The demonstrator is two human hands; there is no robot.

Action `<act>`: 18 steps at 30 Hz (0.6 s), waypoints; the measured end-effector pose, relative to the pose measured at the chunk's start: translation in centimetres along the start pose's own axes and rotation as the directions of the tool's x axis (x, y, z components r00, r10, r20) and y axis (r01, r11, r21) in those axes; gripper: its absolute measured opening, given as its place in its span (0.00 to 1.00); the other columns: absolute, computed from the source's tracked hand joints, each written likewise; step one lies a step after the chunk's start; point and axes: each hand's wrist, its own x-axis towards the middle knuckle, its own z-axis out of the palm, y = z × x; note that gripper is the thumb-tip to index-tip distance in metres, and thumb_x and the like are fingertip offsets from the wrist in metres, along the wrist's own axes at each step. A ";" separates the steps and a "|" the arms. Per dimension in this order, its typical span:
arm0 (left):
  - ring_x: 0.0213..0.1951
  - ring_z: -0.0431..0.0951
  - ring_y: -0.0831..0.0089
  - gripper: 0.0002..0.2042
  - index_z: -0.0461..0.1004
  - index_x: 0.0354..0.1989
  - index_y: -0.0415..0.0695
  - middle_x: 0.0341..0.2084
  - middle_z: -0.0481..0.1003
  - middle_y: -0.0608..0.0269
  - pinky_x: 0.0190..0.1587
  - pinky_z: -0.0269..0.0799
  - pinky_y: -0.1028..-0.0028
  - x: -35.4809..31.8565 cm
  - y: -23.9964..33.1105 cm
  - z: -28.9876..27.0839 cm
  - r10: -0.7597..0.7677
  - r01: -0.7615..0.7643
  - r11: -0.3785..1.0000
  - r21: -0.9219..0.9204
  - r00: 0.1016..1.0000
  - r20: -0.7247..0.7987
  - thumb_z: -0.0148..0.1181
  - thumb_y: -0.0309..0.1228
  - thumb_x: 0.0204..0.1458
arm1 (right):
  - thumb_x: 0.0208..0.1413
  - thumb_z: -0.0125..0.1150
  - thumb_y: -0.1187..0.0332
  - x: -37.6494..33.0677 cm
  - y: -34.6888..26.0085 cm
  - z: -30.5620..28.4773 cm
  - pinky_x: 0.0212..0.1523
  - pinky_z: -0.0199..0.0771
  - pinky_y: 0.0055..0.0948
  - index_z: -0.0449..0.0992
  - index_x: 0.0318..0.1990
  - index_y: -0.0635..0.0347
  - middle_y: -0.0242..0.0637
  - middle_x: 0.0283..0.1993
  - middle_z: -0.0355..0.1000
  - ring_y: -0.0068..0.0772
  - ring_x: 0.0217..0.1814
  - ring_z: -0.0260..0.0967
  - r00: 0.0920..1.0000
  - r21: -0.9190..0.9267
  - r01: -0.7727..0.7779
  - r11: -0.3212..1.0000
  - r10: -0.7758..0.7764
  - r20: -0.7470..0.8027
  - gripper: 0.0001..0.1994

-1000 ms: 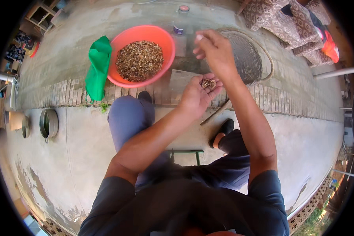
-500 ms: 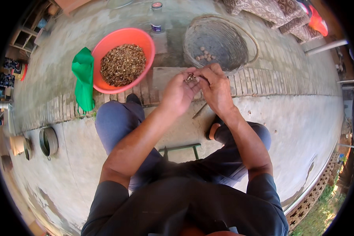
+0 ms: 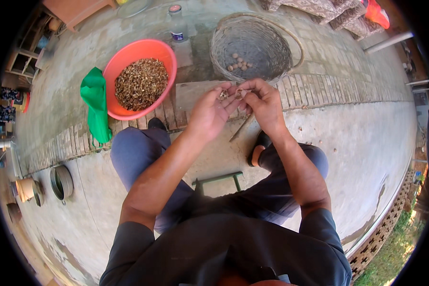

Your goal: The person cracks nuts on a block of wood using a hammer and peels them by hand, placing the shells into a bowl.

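The right hand (image 3: 266, 106), raised apart from the left hand (image 3: 209, 113) a second ago, is now meeting it at the fingertips, so both seem to be working on the broken nut pieces (image 3: 223, 95) together. The left hand is cupping these near its fingertips, palm up; the right thumb and fingers are pinching a small piece (image 3: 240, 91). Just beyond the grip, the basket (image 3: 269, 52) is holding round nuts (image 3: 240, 63); leftward, the red tub (image 3: 172, 69) is holding fragments (image 3: 140, 83).
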 end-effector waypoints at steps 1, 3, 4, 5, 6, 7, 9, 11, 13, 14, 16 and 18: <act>0.54 0.77 0.62 0.13 0.75 0.52 0.38 0.50 0.77 0.54 0.62 0.73 0.60 0.0 -0.1 0.0 0.004 -0.004 1.000 0.008 1.000 0.013 0.55 0.31 0.64 | 0.62 0.57 0.77 0.1 -0.1 -0.3 0.32 0.75 0.25 0.77 0.44 0.66 0.38 0.40 0.77 0.23 0.32 0.75 0.998 0.081 -0.056 0.995 0.054 0.026 0.06; 0.55 0.77 0.61 0.13 0.74 0.51 0.38 0.50 0.77 0.53 0.61 0.73 0.59 0.0 -0.2 0.2 0.006 -0.007 1.000 0.027 0.999 0.039 0.55 0.32 0.64 | 0.63 0.57 0.76 0.0 0.2 -0.7 0.32 0.76 0.24 0.76 0.45 0.66 0.38 0.39 0.77 0.25 0.32 0.76 0.996 0.239 -0.091 0.967 0.087 0.029 0.07; 0.56 0.77 0.61 0.12 0.74 0.51 0.38 0.50 0.77 0.53 0.61 0.73 0.59 0.0 -0.2 0.3 0.002 -0.002 1.000 0.027 1.000 0.022 0.55 0.33 0.65 | 0.63 0.57 0.75 -0.1 0.4 -0.9 0.32 0.77 0.24 0.76 0.46 0.66 0.38 0.39 0.77 0.25 0.31 0.76 0.994 0.315 -0.107 0.943 0.102 0.032 0.07; 0.56 0.76 0.61 0.12 0.74 0.51 0.39 0.51 0.77 0.52 0.61 0.73 0.59 0.0 -0.2 0.3 -0.001 0.001 1.000 0.028 1.000 0.003 0.54 0.33 0.66 | 0.63 0.57 0.74 -0.2 0.5 -1.0 0.32 0.78 0.25 0.76 0.45 0.66 0.38 0.39 0.77 0.26 0.32 0.77 0.991 0.399 -0.136 0.907 0.125 0.052 0.07; 0.57 0.76 0.60 0.12 0.74 0.51 0.39 0.51 0.77 0.52 0.61 0.73 0.59 0.0 -0.2 0.3 -0.004 0.004 1.000 0.029 1.000 -0.015 0.54 0.34 0.66 | 0.63 0.58 0.74 -0.3 0.6 -1.1 0.32 0.79 0.25 0.76 0.45 0.66 0.38 0.39 0.77 0.27 0.32 0.77 0.986 0.478 -0.164 0.863 0.147 0.075 0.07; 0.57 0.76 0.60 0.12 0.74 0.51 0.39 0.51 0.77 0.52 0.61 0.73 0.59 0.1 -0.2 0.4 -0.004 0.004 1.000 0.023 1.000 -0.006 0.53 0.34 0.67 | 0.63 0.58 0.73 -0.4 0.6 -1.3 0.31 0.79 0.26 0.75 0.45 0.66 0.38 0.38 0.77 0.28 0.32 0.77 0.981 0.553 -0.192 0.811 0.165 0.099 0.07; 0.57 0.76 0.59 0.12 0.74 0.51 0.40 0.52 0.77 0.51 0.61 0.73 0.59 0.1 -0.1 0.3 -0.002 0.001 1.000 0.011 1.000 0.011 0.52 0.35 0.68 | 0.66 0.56 0.71 -0.5 0.3 -1.2 0.32 0.79 0.27 0.75 0.47 0.66 0.39 0.40 0.77 0.30 0.33 0.78 0.967 0.603 -0.252 0.757 0.215 0.134 0.08; 0.56 0.76 0.59 0.12 0.74 0.50 0.40 0.52 0.77 0.52 0.61 0.73 0.59 0.2 -0.1 0.4 -0.007 0.007 1.000 0.026 1.000 -0.004 0.51 0.36 0.68 | 0.66 0.57 0.71 -0.4 0.3 -1.1 0.30 0.79 0.27 0.75 0.47 0.67 0.39 0.40 0.77 0.30 0.33 0.78 0.959 0.609 -0.281 0.741 0.246 0.143 0.08; 0.56 0.76 0.59 0.12 0.73 0.50 0.41 0.52 0.76 0.52 0.59 0.73 0.58 0.4 -0.4 0.7 -0.005 0.007 0.999 0.040 0.999 -0.032 0.51 0.37 0.69 | 0.64 0.59 0.72 -0.2 0.8 -0.9 0.27 0.79 0.25 0.76 0.45 0.68 0.39 0.37 0.77 0.27 0.31 0.77 0.958 0.576 -0.283 0.767 0.261 0.123 0.08; 0.55 0.75 0.59 0.12 0.72 0.50 0.42 0.52 0.74 0.52 0.58 0.72 0.57 0.4 -0.5 0.7 0.005 -0.002 0.999 0.050 0.998 -0.056 0.50 0.37 0.69 | 0.64 0.60 0.72 -0.2 1.0 -0.6 0.27 0.79 0.25 0.76 0.45 0.68 0.38 0.37 0.78 0.26 0.30 0.77 0.963 0.502 -0.267 0.823 0.247 0.108 0.08; 0.54 0.74 0.60 0.12 0.71 0.50 0.43 0.53 0.73 0.53 0.53 0.72 0.57 0.4 -0.5 0.7 0.005 -0.002 0.997 0.071 0.999 -0.045 0.49 0.38 0.69 | 0.63 0.61 0.72 -0.3 1.3 0.0 0.26 0.78 0.23 0.76 0.45 0.69 0.37 0.36 0.78 0.24 0.30 0.76 0.973 0.340 -0.230 0.912 0.215 0.082 0.08; 0.51 0.75 0.62 0.12 0.71 0.50 0.44 0.53 0.74 0.55 0.48 0.73 0.59 0.3 -0.3 0.3 -0.016 0.014 0.995 0.094 1.000 0.021 0.48 0.39 0.70 | 0.63 0.61 0.72 -0.7 1.3 0.9 0.26 0.77 0.22 0.76 0.45 0.68 0.36 0.34 0.78 0.22 0.29 0.75 0.975 0.289 -0.222 0.931 0.215 0.056 0.08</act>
